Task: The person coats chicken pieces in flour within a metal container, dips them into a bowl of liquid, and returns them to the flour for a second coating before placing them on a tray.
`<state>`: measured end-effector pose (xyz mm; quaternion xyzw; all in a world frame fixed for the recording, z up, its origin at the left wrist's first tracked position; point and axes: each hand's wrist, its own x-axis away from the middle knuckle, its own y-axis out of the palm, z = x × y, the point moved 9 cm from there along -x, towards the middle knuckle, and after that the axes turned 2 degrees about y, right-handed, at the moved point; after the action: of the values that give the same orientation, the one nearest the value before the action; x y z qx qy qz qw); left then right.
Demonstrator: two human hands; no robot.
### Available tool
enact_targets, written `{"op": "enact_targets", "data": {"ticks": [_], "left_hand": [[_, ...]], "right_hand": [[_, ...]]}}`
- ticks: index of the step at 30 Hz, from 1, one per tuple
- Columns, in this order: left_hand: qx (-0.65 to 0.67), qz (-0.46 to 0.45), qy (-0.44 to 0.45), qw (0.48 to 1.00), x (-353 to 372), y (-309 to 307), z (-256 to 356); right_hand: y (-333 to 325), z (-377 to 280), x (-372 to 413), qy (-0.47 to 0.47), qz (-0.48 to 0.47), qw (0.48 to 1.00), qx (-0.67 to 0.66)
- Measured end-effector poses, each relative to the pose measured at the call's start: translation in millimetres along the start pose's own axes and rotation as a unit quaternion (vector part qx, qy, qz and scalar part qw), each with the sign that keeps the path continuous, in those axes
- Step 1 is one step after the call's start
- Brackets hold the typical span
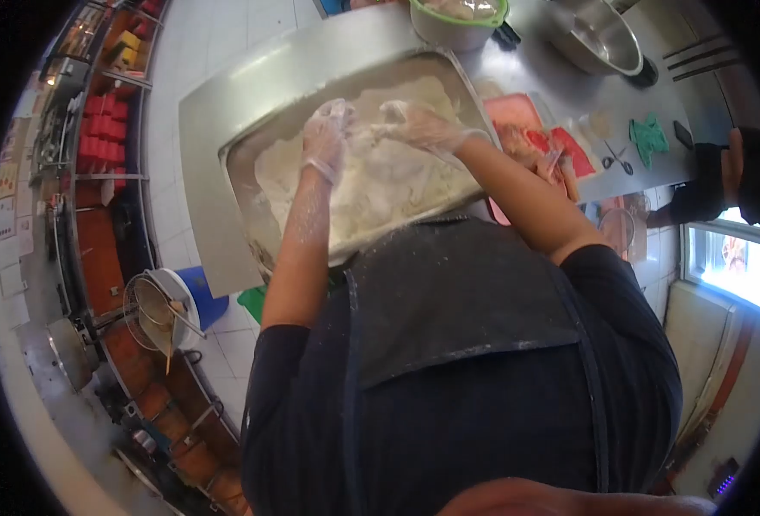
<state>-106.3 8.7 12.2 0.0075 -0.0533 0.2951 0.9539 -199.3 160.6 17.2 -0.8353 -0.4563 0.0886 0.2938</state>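
A deep metal tray (246,176) of pale flour (371,185) lies in front of me, with coated lumps partly buried in it. Both my hands wear clear plastic gloves dusted with flour. Over the tray's left half, my left hand (326,138) has its fingers curled at a whitish, flour-coated piece (365,134). From the other side, my right hand (423,127) pinches the same piece. Flour hides what the piece is. To the right of the tray, raw chicken pieces (539,159) rest on and beside a red board (513,112).
Scissors (618,160), a green cloth (648,139) and a large steel bowl (599,39) stand on the counter to the right. A green-rimmed tub (457,21) is behind the tray. A blue bucket (199,297) with strainers is at lower left. Another person's dark sleeve (698,185) shows at right.
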Motion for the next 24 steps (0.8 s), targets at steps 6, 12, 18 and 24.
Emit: {"op": "enact_targets", "data": {"ticks": [6, 12, 18, 24], "left_hand": [[-0.360, -0.077, -0.048, 0.928, 36.1, -28.7, -17.0], [-0.553, -0.201, 0.049, 0.807, 55.0, 21.5, -39.2], [0.066, -0.041, -0.157, 0.985, 47.3, 0.0, -39.9], [0.399, -0.064, -0.190, 0.895, 37.3, -11.1, -76.3]], "right_hand": [[26.7, -11.9, 26.5, -0.046, -0.156, 0.977, 0.141], [35.4, -22.9, 38.2, 0.011, -0.115, 0.957, 0.267], [12.0, -29.9, 18.1, -0.026, 0.035, 0.977, 0.208], [-23.4, -66.3, 21.9, -0.125, 0.017, 0.990, 0.068]]}}
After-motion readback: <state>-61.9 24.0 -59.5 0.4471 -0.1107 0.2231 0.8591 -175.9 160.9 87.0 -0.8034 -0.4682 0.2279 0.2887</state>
